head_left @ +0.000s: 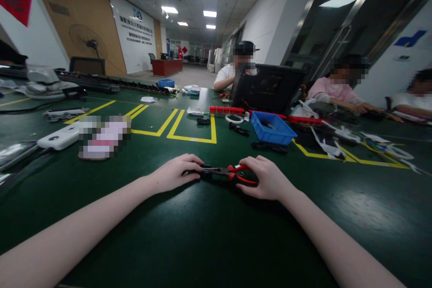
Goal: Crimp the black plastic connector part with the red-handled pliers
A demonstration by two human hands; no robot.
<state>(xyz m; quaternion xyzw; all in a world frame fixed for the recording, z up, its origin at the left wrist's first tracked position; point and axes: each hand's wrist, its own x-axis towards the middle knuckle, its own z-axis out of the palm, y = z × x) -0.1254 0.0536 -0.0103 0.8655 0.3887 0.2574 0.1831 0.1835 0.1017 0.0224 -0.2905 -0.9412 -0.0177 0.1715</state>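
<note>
Red-and-black handled pliers (243, 176) are in my right hand (266, 177), whose fingers wrap round the handles. The long jaws point left and reach a small black part (204, 172) just above the green table (189, 238). My left hand (177, 173) pinches that black part between thumb and fingers; its exact shape is mostly hidden by the fingers and the jaws. Both hands are near the middle of the view, with the jaws between them.
A blue bin (272, 129) stands beyond my right hand, with black parts (239, 129) nearby. Red power strips (227, 110) lie further back. A white power strip (64, 137) is on the left. People sit across the table behind a large black panel (266, 87).
</note>
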